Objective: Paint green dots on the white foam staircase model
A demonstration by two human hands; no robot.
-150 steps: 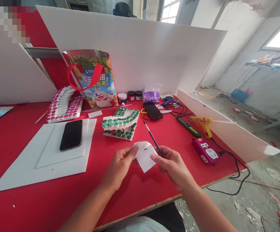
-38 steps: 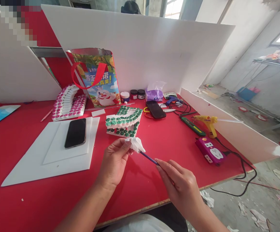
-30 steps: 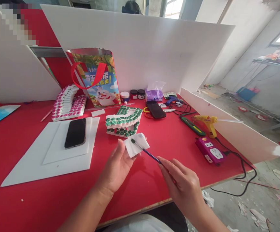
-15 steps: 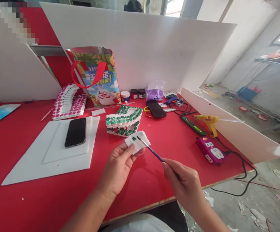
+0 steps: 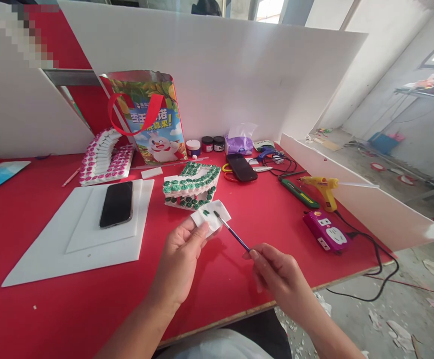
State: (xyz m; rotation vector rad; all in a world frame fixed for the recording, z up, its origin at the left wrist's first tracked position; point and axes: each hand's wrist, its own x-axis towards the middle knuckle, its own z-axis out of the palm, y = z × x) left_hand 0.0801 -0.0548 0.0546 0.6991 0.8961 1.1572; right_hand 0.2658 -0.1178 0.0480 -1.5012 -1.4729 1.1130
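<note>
My left hand (image 5: 183, 257) pinches a white tissue (image 5: 217, 209) that carries a dark green paint mark. A thin blue paintbrush (image 5: 239, 240) is held in my right hand (image 5: 277, 271), its dark tip at the tissue's surface. Just beyond the tissue, a white curved model (image 5: 192, 185) covered in green rosettes stands on the red table (image 5: 217, 299). A similar model with pink rosettes (image 5: 107, 159) is at the back left.
Left of my hands, a black phone (image 5: 116, 204) lies on white boards (image 5: 52, 239). Behind are a colourful bag (image 5: 159, 124), paint jars (image 5: 207, 144), and another phone (image 5: 242, 167). A yellow glue gun (image 5: 324, 187) and purple power strip (image 5: 325, 232) sit right.
My right hand has shifted slightly left and its fingers have changed position on the brush. The tissue in my left hand has moved a little left, and the brush tip is slightly farther from the green mark.
</note>
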